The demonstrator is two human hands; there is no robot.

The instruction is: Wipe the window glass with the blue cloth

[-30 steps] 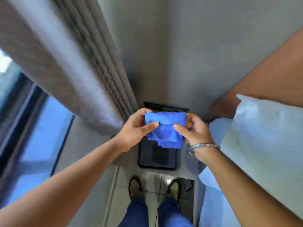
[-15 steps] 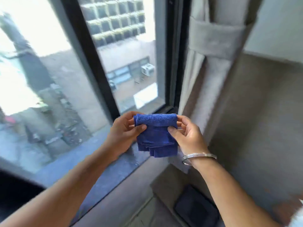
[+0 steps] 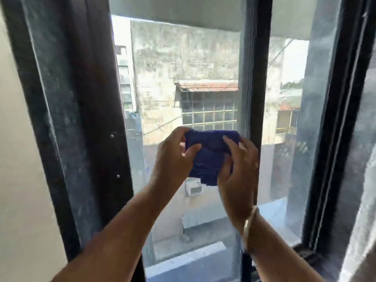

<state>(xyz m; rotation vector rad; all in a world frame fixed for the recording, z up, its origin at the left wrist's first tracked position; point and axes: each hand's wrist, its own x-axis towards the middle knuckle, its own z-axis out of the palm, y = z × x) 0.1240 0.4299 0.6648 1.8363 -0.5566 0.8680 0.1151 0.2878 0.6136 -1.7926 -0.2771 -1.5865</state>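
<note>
Head view: a folded blue cloth (image 3: 210, 154) is held up in front of the window glass (image 3: 183, 68), between both hands at mid-frame. The left hand (image 3: 173, 157) is closed on the cloth's left edge, thumb in front, fingers (image 3: 179, 132) curled over the top. The right hand (image 3: 237, 169) is clamped on the right edge, thumb on the front face. Whether the cloth touches the glass cannot be told. A metal bangle (image 3: 249, 222) is worn on the right wrist. A dark frame (image 3: 81, 119) is seen left of the pane, a mullion (image 3: 257, 78) behind the right hand.
</note>
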